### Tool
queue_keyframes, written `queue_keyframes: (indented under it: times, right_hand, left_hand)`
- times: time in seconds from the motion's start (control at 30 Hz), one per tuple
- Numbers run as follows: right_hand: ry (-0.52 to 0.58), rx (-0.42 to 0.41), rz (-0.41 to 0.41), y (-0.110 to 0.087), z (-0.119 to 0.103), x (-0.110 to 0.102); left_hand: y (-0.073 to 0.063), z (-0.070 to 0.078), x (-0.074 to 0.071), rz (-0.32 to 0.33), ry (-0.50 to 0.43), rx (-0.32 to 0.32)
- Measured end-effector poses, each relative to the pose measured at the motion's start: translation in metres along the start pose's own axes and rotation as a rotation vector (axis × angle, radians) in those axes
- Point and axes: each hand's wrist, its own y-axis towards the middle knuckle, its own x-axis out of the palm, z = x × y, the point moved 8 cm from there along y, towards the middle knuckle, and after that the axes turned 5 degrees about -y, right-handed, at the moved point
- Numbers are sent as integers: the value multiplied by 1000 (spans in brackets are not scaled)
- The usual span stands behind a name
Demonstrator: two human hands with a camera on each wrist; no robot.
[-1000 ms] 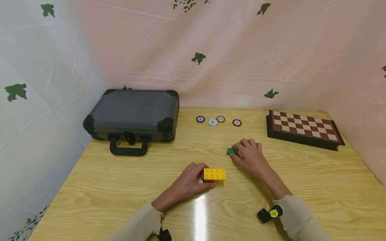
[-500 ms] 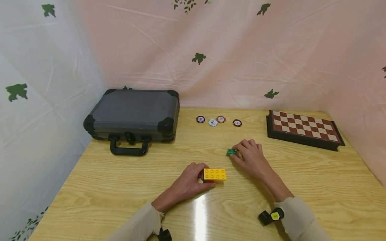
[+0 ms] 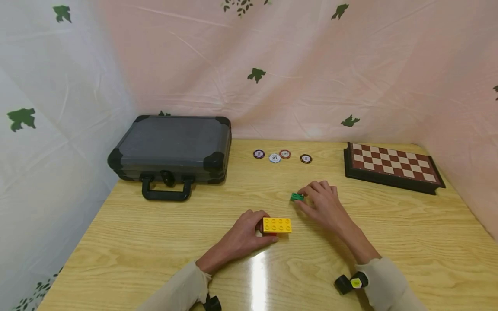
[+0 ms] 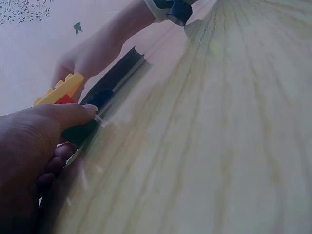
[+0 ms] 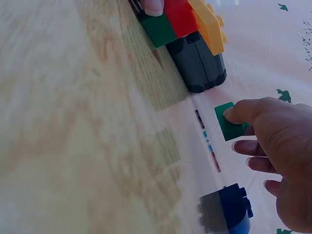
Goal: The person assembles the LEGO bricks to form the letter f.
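Green brick [image 3: 295,197], likely light and stiff, best held by its sides. Pinched in right hand [image 3: 324,206], farther and right of brick stack [image 3: 277,225] clamped in left hand [image 3: 243,233].

A bright yellow, studded rectangular plastic brick [image 3: 277,225] tops a red plastic brick [image 5: 181,18] and a deep green plastic block [image 5: 158,30]; a small studded plastic brick [image 3: 296,197] is green; the grey hard-shell case [image 3: 175,136] has black corners and a black handle; a purple round chip [image 3: 258,154], a white-and-pale-blue chip [image 3: 275,158], an orange-red chip [image 3: 285,154] and a black chip [image 3: 306,159] all have whitish centres; the flat rectangular chessboard [image 3: 393,163] is checked red-brown and cream, edged black; the wooden table [image 3: 116,237] shows tan grain streaks; the pinkish-white cloth backdrop [image 3: 186,65] bears green leafy shapes; the fabric sleeves [image 3: 175,287] are beige.
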Motion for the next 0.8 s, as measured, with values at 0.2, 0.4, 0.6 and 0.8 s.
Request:
queue_keyframes:
  times: [0.2,0.4,0.6,0.8]
  right_hand:
    - [24,-20,17,0,-5,-3]
    - [37,-44,39,0,-9,-6]
    - [46,-56,57,0,-12,-8]
    - [49,-80,81,-1,-19,-12]
  left_hand:
    - [-1,0,0,0,3,-4]
    - [-1,1,0,4,7,2]
    - [-1,0,0,1,3,-1]
    - [-1,0,0,-3,-9,-7]
